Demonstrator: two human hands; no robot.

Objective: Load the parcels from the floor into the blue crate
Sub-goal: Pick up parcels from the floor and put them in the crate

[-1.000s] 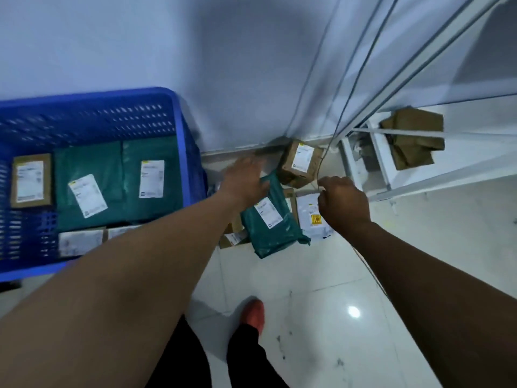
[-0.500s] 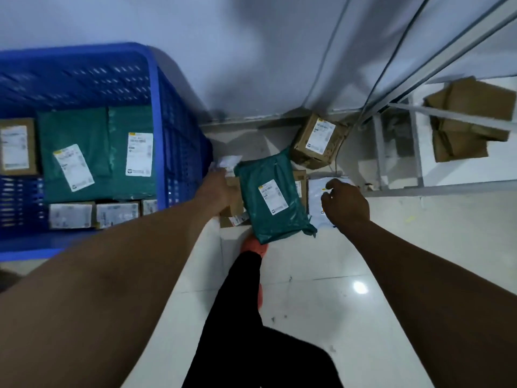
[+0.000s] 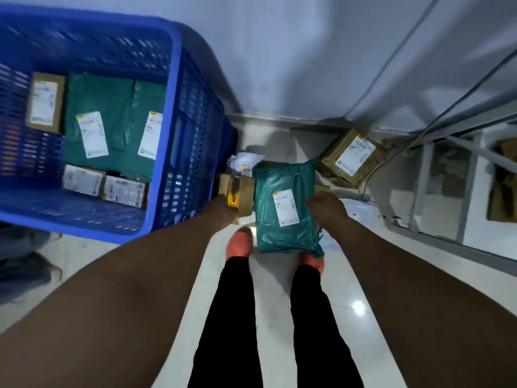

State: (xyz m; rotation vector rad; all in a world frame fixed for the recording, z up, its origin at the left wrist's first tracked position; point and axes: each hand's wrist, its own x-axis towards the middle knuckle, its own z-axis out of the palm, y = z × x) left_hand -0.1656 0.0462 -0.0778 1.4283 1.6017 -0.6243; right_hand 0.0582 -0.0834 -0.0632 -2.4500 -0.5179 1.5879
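Teal mailer (image 3: pixel 285 217): straight ahead of the person, above the shoes (image 3: pixel 240 242) and partly hiding the right one, so probably off the floor.
Long axis: runs away from the person toward the wall, label facing up.
Right grip (image 3: pixel 328 210): on the mailer's right long edge, apparently pinching it with the thumb side on top; the fingers underneath are hidden.
Left grip (image 3: pixel 227 210): against the near corner of a brown carton (image 3: pixel 240 189) with a yellow sticker, just left of the mailer. Whether it is closed round the carton or only touching it cannot be told.
Key relation: the blue crate (image 3: pixel 174 88) stands to the left of both grips, its right wall just beside the carton. The left grip is nearer the crate.
Judged move: the load must rise over that rim and travel left.
In the way: the tall perforated crate wall. Inside, green mailers (image 3: pixel 112 127) and small cartons already cover much of the bottom.
On the floor: a tilted box (image 3: pixel 353 161) by the wall, a crumpled white parcel (image 3: pixel 246 161) and a flat white packet (image 3: pixel 363 212) beside the right grip.
Right side: a white shelf frame (image 3: pixel 419 186), well apart from the crate.
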